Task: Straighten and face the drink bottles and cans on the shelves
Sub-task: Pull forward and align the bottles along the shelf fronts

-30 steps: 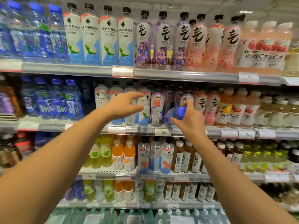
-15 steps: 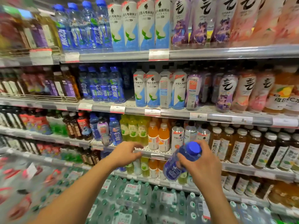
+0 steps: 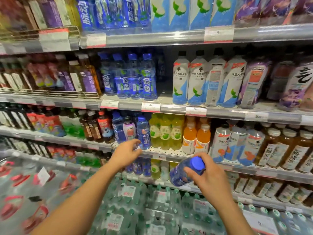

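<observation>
My right hand [image 3: 210, 181] grips a blue bottle with a blue cap [image 3: 182, 173], tilted, its cap toward me, in front of the lower shelf. My left hand [image 3: 126, 154] reaches to the third shelf with fingers loosely spread, its fingertips just short of a small blue bottle [image 3: 143, 134] that stands upright at the shelf's front edge. Beside that bottle stand a purple-capped bottle [image 3: 129, 131] and another blue one [image 3: 118, 129]. A row of matching blue bottles [image 3: 130, 77] stands on the shelf above.
Yellow-green bottles [image 3: 165, 133] and orange bottles [image 3: 196, 139] stand right of the blue ones. White-and-blue bottles [image 3: 199, 78] fill the second shelf; one [image 3: 214, 82] shows its back label. Shrink-wrapped water packs [image 3: 128, 206] lie stacked below. Brown tea bottles [image 3: 279, 150] stand at the right.
The view has swung down and left. My right hand has carried the blue bottle down from the second shelf. My left hand has left the white bottles and reached the third shelf's blue bottles.
</observation>
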A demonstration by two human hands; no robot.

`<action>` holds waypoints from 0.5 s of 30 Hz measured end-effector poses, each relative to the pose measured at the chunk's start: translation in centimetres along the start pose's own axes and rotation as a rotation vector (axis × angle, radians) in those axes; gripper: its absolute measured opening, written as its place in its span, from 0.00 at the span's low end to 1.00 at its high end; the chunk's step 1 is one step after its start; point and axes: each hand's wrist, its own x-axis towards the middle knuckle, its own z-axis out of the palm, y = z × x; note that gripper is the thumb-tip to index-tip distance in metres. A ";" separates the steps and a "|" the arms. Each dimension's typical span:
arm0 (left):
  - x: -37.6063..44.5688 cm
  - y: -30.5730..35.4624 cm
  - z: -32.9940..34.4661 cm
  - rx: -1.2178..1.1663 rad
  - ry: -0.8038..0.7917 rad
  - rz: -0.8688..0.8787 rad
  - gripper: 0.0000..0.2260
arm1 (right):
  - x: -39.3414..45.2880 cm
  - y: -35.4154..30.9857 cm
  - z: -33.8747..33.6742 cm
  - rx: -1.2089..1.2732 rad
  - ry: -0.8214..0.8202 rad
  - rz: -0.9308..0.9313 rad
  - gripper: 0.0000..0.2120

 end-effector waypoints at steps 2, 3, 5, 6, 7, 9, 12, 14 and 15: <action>2.7 -2.3 -1.3 -0.040 0.084 -0.037 0.23 | 1.2 -1.2 2.1 -0.019 0.005 0.010 0.16; 4.0 -3.5 -1.7 -0.064 0.127 -0.062 0.25 | 1.7 -1.7 3.1 -0.028 0.014 0.015 0.16; 6.4 -5.4 -2.3 -0.120 0.183 -0.085 0.28 | 2.5 -2.6 4.8 -0.058 0.032 0.022 0.16; 7.5 -6.1 -2.6 -0.156 0.194 -0.080 0.30 | 2.9 -3.0 5.5 -0.079 0.034 0.023 0.16; 8.6 -6.8 -2.7 -0.202 0.202 -0.073 0.31 | 3.3 -3.4 6.3 -0.100 0.029 0.025 0.16; 10.8 -7.6 -2.9 -0.258 0.204 -0.068 0.34 | 4.1 -4.2 7.5 -0.130 0.024 0.026 0.16; 13.9 -8.6 -2.4 -0.282 0.152 -0.092 0.37 | 5.5 -5.3 9.0 -0.166 0.023 0.029 0.15; 15.2 -9.1 -1.7 -0.306 0.154 -0.082 0.34 | 6.4 -6.0 9.9 -0.195 0.011 0.016 0.15; 15.7 -9.2 -1.3 -0.304 0.184 -0.070 0.32 | 6.8 -6.3 10.4 -0.210 0.005 0.008 0.15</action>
